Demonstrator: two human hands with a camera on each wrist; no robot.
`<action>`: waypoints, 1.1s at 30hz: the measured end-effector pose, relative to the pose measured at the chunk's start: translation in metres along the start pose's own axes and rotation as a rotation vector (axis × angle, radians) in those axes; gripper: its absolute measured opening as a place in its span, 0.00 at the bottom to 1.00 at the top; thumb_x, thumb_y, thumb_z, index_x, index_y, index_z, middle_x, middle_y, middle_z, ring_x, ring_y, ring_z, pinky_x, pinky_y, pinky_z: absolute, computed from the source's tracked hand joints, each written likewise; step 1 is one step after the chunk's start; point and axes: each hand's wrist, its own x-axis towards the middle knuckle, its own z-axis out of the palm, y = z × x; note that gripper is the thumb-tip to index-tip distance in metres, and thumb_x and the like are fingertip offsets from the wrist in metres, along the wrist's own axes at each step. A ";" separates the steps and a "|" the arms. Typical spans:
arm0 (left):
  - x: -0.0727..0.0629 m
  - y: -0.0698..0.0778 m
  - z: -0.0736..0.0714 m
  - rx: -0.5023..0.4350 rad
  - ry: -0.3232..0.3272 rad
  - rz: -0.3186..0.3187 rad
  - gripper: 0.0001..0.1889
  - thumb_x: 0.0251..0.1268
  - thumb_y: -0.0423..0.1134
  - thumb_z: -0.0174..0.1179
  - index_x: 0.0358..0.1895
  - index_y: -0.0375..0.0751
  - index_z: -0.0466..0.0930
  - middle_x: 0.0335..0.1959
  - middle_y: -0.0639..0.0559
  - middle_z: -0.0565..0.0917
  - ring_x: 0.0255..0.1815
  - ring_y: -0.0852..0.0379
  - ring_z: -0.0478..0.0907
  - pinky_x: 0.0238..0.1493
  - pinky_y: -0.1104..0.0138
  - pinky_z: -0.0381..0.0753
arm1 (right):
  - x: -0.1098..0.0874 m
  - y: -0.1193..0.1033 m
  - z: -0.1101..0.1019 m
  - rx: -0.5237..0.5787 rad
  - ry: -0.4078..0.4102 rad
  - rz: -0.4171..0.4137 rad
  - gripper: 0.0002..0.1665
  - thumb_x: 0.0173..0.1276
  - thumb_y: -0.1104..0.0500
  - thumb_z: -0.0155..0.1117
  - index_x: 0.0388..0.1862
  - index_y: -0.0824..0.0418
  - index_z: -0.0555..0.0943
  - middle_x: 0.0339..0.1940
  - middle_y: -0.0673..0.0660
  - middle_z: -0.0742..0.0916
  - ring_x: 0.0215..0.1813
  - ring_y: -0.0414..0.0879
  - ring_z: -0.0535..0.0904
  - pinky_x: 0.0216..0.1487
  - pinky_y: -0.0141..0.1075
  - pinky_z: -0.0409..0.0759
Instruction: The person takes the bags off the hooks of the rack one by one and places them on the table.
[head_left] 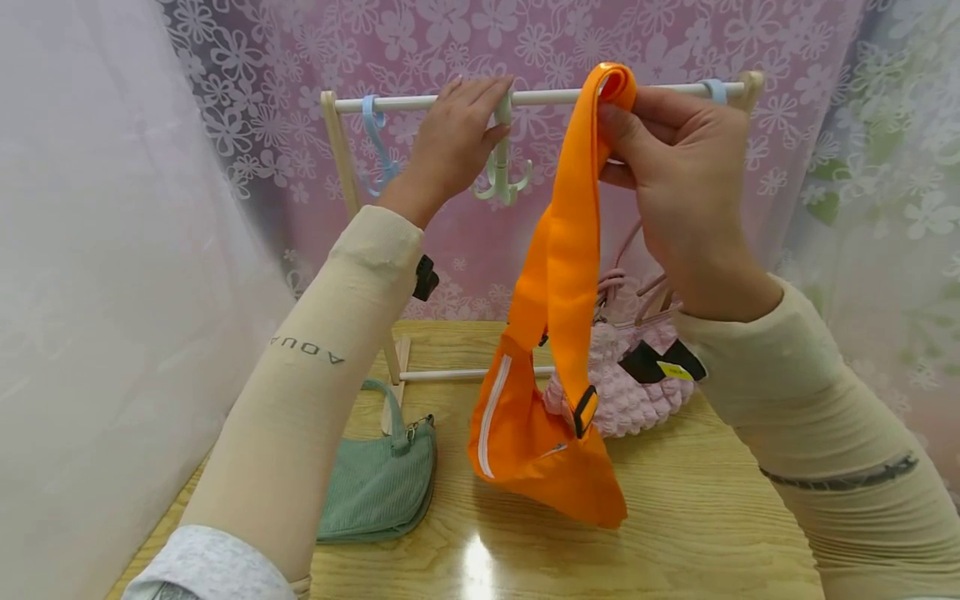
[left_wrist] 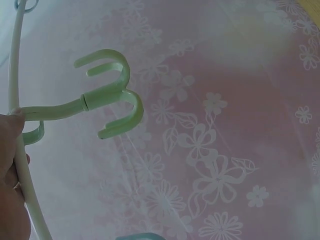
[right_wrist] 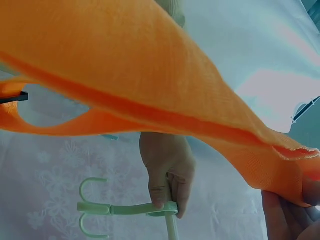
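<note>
Likely hanging step: my right fingers (head_left: 671,107) pinch the strap (head_left: 576,258), left fingers (head_left: 474,97) grip the rail (head_left: 551,97); next, strap over hook (head_left: 501,167).

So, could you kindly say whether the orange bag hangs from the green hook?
No, the right fingers pinch its orange strap, apart from the green hook.

Smooth orange cloth bag (head_left: 572,312)

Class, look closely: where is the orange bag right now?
In the head view, the orange bag hangs right of centre from the person's right hand, partly in front of the pink bag.
</note>
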 end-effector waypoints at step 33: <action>-0.087 0.006 -0.009 -0.426 0.095 0.078 0.24 0.78 0.42 0.48 0.71 0.34 0.64 0.68 0.43 0.71 0.70 0.53 0.66 0.71 0.69 0.60 | -0.021 -0.021 0.007 -0.026 -0.113 -0.026 0.19 0.56 0.64 0.75 0.44 0.75 0.84 0.36 0.65 0.88 0.35 0.51 0.87 0.38 0.38 0.84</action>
